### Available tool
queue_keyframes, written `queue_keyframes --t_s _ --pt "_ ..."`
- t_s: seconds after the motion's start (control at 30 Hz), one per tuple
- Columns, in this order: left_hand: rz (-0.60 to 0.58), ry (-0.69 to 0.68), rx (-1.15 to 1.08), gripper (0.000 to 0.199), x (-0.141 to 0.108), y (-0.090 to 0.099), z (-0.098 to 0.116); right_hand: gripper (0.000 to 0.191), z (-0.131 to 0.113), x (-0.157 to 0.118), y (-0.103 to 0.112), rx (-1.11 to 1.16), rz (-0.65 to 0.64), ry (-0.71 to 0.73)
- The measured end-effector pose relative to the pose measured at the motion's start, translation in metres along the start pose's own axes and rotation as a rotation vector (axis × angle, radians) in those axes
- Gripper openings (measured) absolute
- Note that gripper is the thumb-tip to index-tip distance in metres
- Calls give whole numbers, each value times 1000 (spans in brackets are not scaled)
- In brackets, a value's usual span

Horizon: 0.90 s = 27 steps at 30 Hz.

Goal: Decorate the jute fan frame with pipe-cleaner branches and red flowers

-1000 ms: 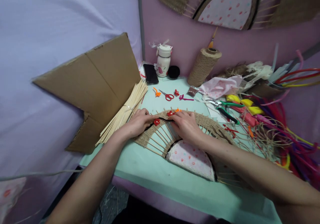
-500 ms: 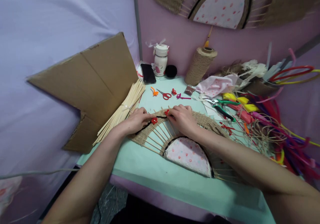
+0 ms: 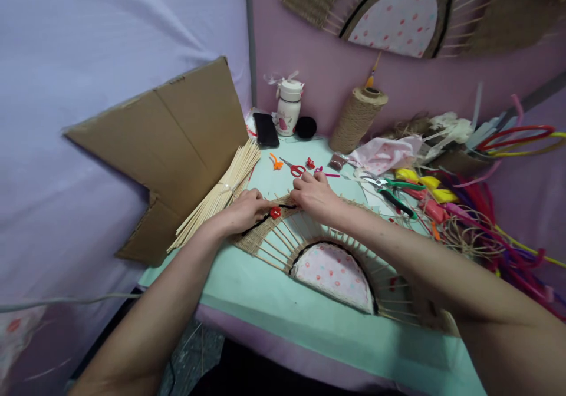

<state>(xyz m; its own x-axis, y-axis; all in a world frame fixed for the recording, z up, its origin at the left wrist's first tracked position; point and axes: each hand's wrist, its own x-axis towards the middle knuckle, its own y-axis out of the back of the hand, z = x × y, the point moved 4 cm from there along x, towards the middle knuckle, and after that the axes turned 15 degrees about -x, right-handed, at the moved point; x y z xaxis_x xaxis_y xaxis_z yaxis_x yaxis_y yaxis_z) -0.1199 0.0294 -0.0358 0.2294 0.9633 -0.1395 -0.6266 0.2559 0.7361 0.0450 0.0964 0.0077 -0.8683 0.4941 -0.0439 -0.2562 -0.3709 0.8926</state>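
Note:
A woven half-round fan (image 3: 259,237) of twine and thin sticks lies on the table, with a dotted pink-white cloth half-circle (image 3: 333,272) at its base. My left hand (image 3: 246,210) is closed at the fan's upper left edge, its fingertips beside a small red flower (image 3: 275,212) on the black trim. At the top edge, my right hand (image 3: 315,194) is closed with its fingertips tucked down; what they grip is hidden. Just beyond it are red-handled scissors (image 3: 298,170), another red flower (image 3: 310,162) and an orange pipe-cleaner piece (image 3: 276,162).
Bundled sticks (image 3: 221,190) lie left, beside a cardboard sheet (image 3: 177,142). A phone (image 3: 266,129), a white bottle (image 3: 288,110) and a twine spool (image 3: 358,119) stand behind. Green-handled pruners (image 3: 395,198) and tangled pipe cleaners (image 3: 513,231) fill the right side. Another fan (image 3: 398,19) hangs on the wall.
My right hand has shifted slightly up and left along the fan's top edge, and the red flower at its fingertips is now hidden. My left hand stays in place.

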Motion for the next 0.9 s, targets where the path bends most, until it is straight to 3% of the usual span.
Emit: queue_keyframes --t_s 0.43,0.7,0.8,0.9 --pt "-27 9 16 45 2 0 0 21 -5 28 6 -117 109 348" --pt "46 -48 -12 49 2 2 3 32 -9 51 1 -148 -55 360" --pt "100 -45 -28 55 -3 10 7 25 -9 57 4 -128 -134 335" --pt "224 -38 -20 48 -14 19 23 18 -9 59 9 -108 -207 310"
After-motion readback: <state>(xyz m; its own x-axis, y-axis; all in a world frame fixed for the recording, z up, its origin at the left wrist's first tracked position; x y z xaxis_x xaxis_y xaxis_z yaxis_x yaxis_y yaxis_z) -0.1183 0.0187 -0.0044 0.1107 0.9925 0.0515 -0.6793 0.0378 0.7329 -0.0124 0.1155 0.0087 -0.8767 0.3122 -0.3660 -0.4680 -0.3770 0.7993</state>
